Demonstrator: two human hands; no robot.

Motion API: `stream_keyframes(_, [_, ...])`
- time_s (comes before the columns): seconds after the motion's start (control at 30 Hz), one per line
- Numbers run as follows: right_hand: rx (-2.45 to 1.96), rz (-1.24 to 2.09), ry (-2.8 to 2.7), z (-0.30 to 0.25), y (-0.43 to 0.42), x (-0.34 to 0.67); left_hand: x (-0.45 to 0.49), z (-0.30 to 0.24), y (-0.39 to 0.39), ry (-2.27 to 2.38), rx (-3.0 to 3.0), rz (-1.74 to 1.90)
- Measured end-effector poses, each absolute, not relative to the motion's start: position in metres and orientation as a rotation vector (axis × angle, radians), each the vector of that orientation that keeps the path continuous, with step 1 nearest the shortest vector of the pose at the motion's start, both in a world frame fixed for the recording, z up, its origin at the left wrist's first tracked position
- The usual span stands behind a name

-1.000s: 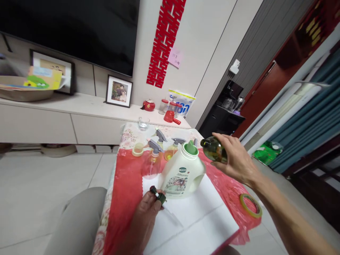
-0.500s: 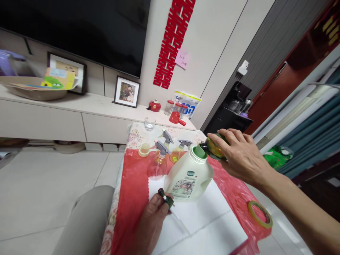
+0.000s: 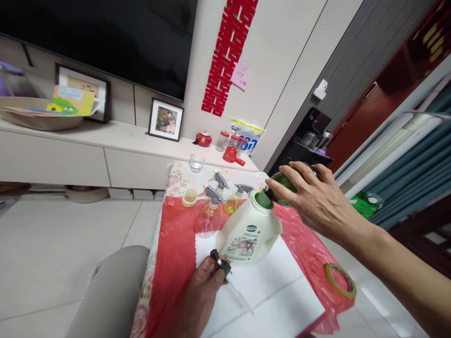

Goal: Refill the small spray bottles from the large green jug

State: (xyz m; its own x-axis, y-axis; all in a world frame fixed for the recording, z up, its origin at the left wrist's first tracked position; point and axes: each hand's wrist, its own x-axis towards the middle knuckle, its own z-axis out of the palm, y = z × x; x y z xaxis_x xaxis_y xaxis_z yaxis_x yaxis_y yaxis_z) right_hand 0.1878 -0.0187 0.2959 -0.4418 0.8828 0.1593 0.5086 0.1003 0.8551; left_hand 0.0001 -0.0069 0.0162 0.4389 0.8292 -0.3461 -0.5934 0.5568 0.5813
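Note:
My right hand (image 3: 322, 199) is wrapped round a dark green bottle (image 3: 283, 183), tipped so that its neck rests at the mouth of a pale green detergent jug (image 3: 248, 234). The jug stands upright on a white sheet (image 3: 278, 291). Whether liquid is flowing cannot be made out. Low in front of the jug, my left hand (image 3: 202, 291) pinches a dark green pump head (image 3: 222, 265), its clear tube (image 3: 243, 298) slanting down over the sheet. Behind the jug's left side stand trigger spray bottles: a clear pinkish one (image 3: 207, 219), one with yellow liquid (image 3: 233, 205), and another (image 3: 220, 183) farther back.
Red plastic (image 3: 172, 244) covers much of the table over a floral cloth (image 3: 176, 180). A pale cap (image 3: 189, 198) and a glass cup (image 3: 196, 163) lie at the far left. A tape roll (image 3: 329, 277) sits at the right edge. Beyond stands a white cabinet (image 3: 141, 164).
My right hand has risen slightly and tipped the green bottle's base higher. The left hand keeps its hold on the pump head. The view has shifted a little.

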Motion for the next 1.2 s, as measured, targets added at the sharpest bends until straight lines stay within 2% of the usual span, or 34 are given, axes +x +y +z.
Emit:
stream_keyframes(0.33, [1.229,1.380,1.997,0.2993,-0.0161,0.1842,-0.0016,0.0120,-0.0068,0.560,0.436,0.902])
stream_keyframes(0.73, [1.306,1.256,2.144,0.3027,-0.0165,0.1787,-0.0019,0.0130,-0.0079,0.562,0.459,0.914])
stream_keyframes(1.0, [1.204,1.362,2.028,0.2997,-0.0190,0.1799,-0.0044,0.0177,-0.0079,0.554,0.474,0.906])
stream_keyframes(1.2, [1.285,1.306,2.070,0.2936,-0.0214,0.1799,-0.0028,0.0160,-0.0079,0.572,0.466,0.901])
